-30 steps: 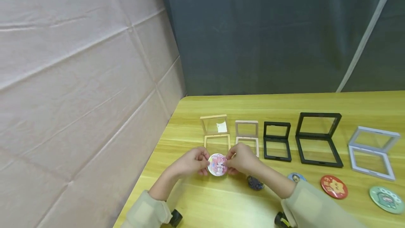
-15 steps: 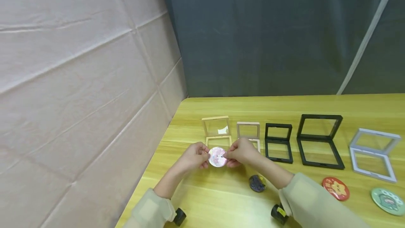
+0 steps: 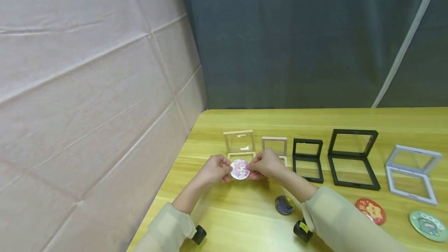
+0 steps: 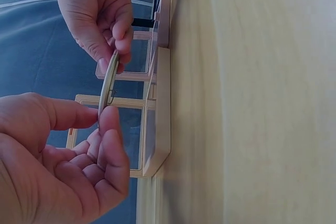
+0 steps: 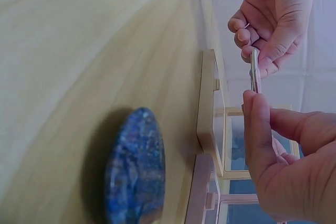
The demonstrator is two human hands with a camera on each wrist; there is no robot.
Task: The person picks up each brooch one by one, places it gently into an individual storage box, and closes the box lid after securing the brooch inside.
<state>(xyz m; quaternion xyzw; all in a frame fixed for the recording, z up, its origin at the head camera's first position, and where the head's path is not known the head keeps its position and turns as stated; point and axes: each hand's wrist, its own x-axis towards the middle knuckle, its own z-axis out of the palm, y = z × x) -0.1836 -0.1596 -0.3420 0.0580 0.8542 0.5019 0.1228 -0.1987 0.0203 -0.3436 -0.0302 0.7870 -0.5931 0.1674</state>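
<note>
Brought nearer the cream-yellow hinged display frame [image 3: 240,153] since the earlier picture: pink cartoon pin badge [image 3: 240,169].
Head view: was pinched by opposite edges between left hand [image 3: 213,170] and right hand [image 3: 268,163], picture side up, just before the display frame.
Left wrist view: was held edge-on, clear of the tabletop [image 4: 273,108], with a likely pin clasp [image 4: 112,96] behind.
Right wrist view: was gripped by fingers and thumb at each end, with a blue-patterned badge [image 5: 137,166] lying in the foreground.
Risked, by judgement: a drop, from so slim a rim hold; scratched clear film [image 3: 233,143], from a dragging clasp; a knocked display frame, from knuckles so near.
</note>
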